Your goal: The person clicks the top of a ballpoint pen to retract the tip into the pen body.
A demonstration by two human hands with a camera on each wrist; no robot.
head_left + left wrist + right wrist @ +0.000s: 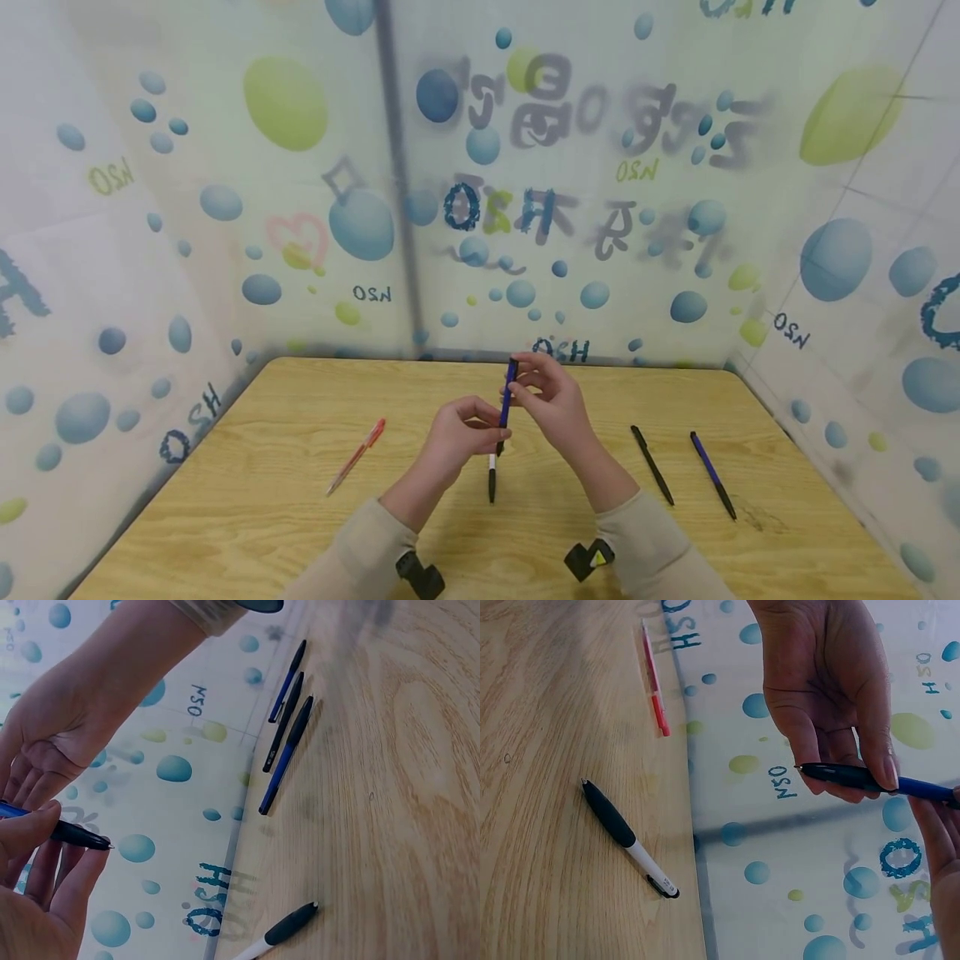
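Observation:
Both hands hold one blue ballpoint pen (507,398) above the table, tilted, its dark grip end lower. My left hand (452,435) pinches it near that grip between thumb and fingers. Higher up, the right hand (558,410) grips the upper end. A small metal point shows at the tip of the pen (840,776) in the right wrist view. Below the hands lies a white pen (492,482) with a black grip, partly hidden by the left hand in the head view; the right wrist view shows the white pen (634,844) whole.
On the wooden table (300,400), a red pen (356,457) lies at left. A black pen (652,465) and a blue pen (712,475) lie at right. Another blue pen (286,755) beside them shows in the left wrist view. A patterned curtain (487,325) borders the table's back.

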